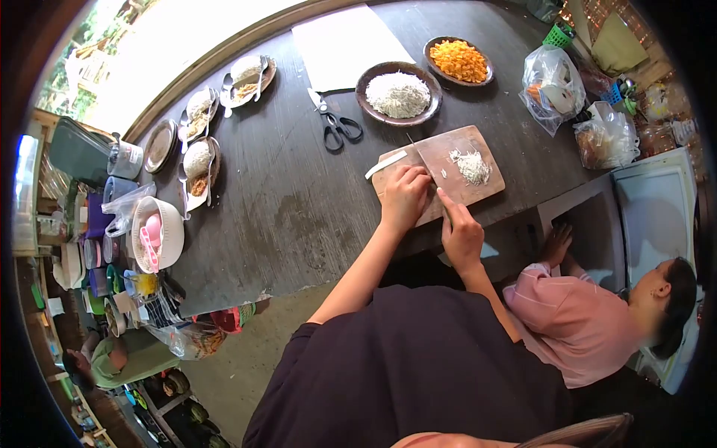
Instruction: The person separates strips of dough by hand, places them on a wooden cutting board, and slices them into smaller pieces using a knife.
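On the wooden cutting board (pixel 478 142), my left hand (pixel 405 196) presses down with curled fingers on something pale, mostly hidden under them. My right hand (pixel 461 233) is wrapped round the handle of a knife (pixel 424 158), whose blade lies across the board beside my left fingertips. A small heap of white shreds (pixel 472 167) rests right of the blade. One long white strip (pixel 386 164) lies at the board's left edge. Behind the board stand a bowl of white shreds (pixel 398 95) and a bowl of orange pieces (pixel 458 61). Black-handled scissors (pixel 334 122) lie left of them.
Plates with rice and spoons (pixel 198 159) stand at the left, near a white basket (pixel 173 237) with pink utensils. Plastic bags (pixel 553 88) sit at the right. A person in pink (pixel 571 321) is close on my right; another in green (pixel 134 362) is far left.
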Demonstrator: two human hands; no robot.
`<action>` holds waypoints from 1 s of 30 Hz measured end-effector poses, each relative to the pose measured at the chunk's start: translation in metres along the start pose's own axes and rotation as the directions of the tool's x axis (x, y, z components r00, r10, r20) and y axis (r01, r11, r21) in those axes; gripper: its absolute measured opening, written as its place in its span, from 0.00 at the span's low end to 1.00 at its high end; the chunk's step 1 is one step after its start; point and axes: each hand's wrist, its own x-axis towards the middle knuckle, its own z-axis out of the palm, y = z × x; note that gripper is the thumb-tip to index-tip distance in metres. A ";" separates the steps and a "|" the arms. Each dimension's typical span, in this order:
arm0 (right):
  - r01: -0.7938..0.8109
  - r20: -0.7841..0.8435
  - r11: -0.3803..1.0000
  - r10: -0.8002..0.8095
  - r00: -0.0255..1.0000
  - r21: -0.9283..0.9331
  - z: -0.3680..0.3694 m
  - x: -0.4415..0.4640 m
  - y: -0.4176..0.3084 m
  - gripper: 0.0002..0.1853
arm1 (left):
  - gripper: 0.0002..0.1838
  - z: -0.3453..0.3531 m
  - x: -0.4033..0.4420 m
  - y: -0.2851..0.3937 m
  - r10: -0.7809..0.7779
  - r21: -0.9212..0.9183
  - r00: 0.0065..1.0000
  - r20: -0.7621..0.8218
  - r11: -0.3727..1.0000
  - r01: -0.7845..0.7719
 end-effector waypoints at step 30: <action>0.017 -0.008 1.000 -0.017 1.000 -0.025 -0.006 -0.005 0.000 0.29 | 0.09 0.001 -0.001 -0.004 0.042 0.015 0.999 0.008 0.999 -0.042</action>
